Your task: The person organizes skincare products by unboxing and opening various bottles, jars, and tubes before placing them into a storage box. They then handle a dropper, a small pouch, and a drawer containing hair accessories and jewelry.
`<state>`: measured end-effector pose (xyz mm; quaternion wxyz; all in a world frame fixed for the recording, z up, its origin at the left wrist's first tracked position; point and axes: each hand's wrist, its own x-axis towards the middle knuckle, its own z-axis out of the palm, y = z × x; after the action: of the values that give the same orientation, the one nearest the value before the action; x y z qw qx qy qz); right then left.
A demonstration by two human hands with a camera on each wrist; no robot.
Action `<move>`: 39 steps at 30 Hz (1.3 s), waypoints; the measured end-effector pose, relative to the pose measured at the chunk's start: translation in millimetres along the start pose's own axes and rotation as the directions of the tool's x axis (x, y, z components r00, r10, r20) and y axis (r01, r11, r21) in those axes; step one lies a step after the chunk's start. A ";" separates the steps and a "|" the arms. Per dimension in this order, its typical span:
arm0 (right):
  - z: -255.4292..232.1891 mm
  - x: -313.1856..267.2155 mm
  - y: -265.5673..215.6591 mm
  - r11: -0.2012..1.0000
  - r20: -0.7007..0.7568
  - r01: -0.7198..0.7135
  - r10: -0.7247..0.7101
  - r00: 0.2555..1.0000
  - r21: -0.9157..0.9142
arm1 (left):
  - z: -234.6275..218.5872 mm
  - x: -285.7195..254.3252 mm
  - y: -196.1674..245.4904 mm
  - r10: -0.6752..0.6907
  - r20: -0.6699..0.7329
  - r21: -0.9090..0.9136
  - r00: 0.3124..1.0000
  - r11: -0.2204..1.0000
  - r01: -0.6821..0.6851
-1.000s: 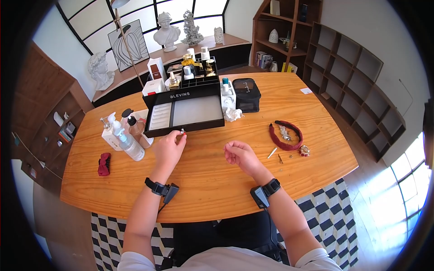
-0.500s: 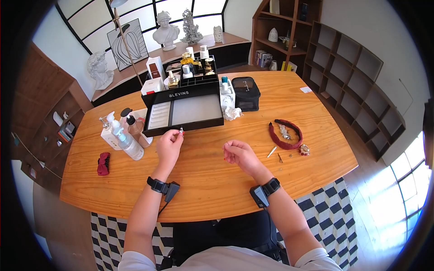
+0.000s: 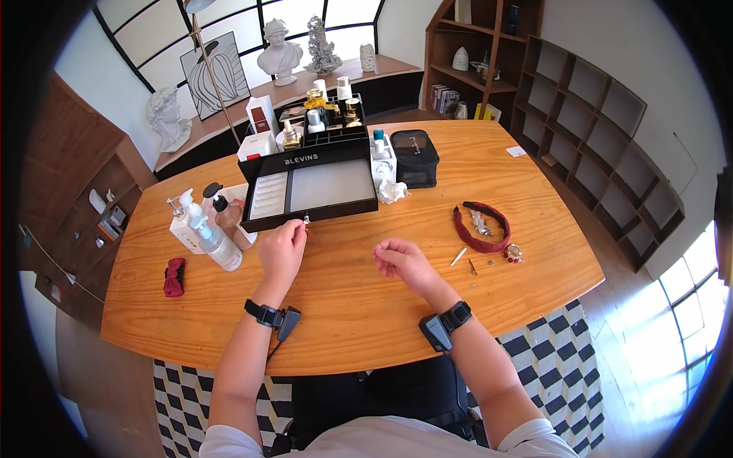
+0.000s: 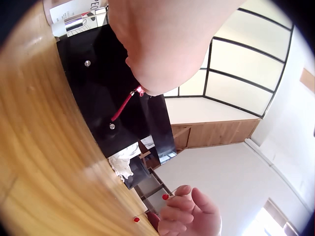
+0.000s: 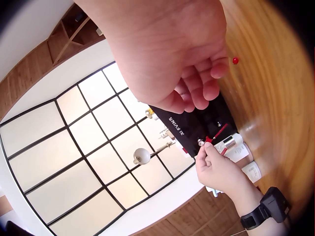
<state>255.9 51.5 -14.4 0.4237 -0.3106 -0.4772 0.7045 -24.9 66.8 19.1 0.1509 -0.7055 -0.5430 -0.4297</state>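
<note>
My left hand (image 3: 282,250) pinches a red tassel earring (image 4: 123,105) with a small silvery top, close in front of the drawer's front edge. That pulled-out drawer (image 3: 336,183), pale-lined and with ring slots at its left, belongs to a black cosmetics box (image 3: 263,165) lettered BLEVINS. Two clear knobs dot the drawer front in the left wrist view. To the right, my right hand (image 3: 405,263) hovers over the table with its fingers curled. A small red-beaded piece (image 4: 165,196) shows at those fingertips, and a red bead (image 5: 236,61) hangs below; the fingers hide the rest.
Pump bottles (image 3: 221,248) stand left of the drawer, a red bow (image 3: 175,277) nearer me. A dark red headband (image 3: 460,230), a jewelled clip (image 3: 514,254) and several small pieces lie at right. Crumpled tissue (image 3: 392,191) and a black case (image 3: 414,159) are beside the box.
Both hands stay almost in place. My right hand has shifted slightly to the left, and my left hand has turned a little at the drawer's edge.
</note>
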 end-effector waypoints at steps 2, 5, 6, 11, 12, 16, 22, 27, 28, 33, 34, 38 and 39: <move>0.5 0.0 -0.2 1.000 -0.004 -0.004 0.004 1.000 -0.030 | 0.1 -0.2 0.8 -0.011 -0.010 -0.010 1.000 1.000 0.011; 3.8 -1.2 -1.7 0.997 -0.022 -0.018 0.016 1.000 -0.073 | 2.3 -1.1 0.0 -0.024 -0.021 -0.034 0.999 0.999 0.024; 4.7 -1.2 -1.7 0.996 -0.034 -0.025 0.022 0.999 -0.090 | 3.1 -1.4 -0.3 -0.028 -0.025 -0.044 0.999 0.999 0.027; 1.6 2.6 3.7 0.989 -0.080 -0.050 0.039 0.996 -0.140 | 8.5 -3.8 -2.5 -0.048 -0.028 -0.093 0.998 0.995 0.045; 1.6 1.8 2.6 0.993 -0.084 -0.043 0.034 0.996 -0.108 | 10.2 -4.3 -3.5 -0.050 -0.041 -0.114 0.998 0.993 0.045; 6.8 0.4 1.0 0.999 -0.101 -0.021 0.024 0.995 0.028 | 5.7 -3.2 -1.8 -0.038 -0.038 -0.146 0.999 0.989 0.032; 58.2 12.3 -9.9 0.793 -0.140 0.172 -0.307 0.941 -0.584 | 3.9 -2.4 -8.1 0.010 -0.062 -0.135 0.998 0.991 -0.018; 82.9 69.4 -35.0 -0.129 0.391 0.454 -0.738 0.550 -0.882 | 1.4 -1.0 -10.4 0.056 -0.090 -0.136 0.994 0.988 -0.068; 85.8 77.7 -37.2 -0.225 0.459 0.457 -0.731 0.504 -0.861 | -0.7 -0.5 -9.4 0.052 -0.077 -0.140 0.996 0.988 -0.062; 73.9 106.2 -19.5 -0.322 0.579 0.532 -0.691 0.433 -0.783 | 2.5 -0.6 -10.1 0.058 -0.074 -0.140 0.996 0.988 -0.068; 74.0 107.4 -17.8 -0.319 0.571 0.529 -0.700 0.429 -0.787 | 4.6 -1.1 -11.0 0.063 -0.083 -0.141 0.995 0.987 -0.074; 73.4 111.2 -11.4 -0.319 0.548 0.507 -0.732 0.405 -0.801 | 9.1 -2.0 -12.4 0.073 -0.104 -0.143 0.992 0.986 -0.088; 73.4 112.3 -10.6 -0.325 0.546 0.500 -0.738 0.396 -0.803 | 9.6 -1.6 -12.8 0.075 -0.111 -0.143 0.991 0.986 -0.090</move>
<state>147.0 123.7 17.6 0.4812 -0.2466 -0.8284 -0.1462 -32.3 76.9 9.0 0.1445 -0.7131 -0.4713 -0.4985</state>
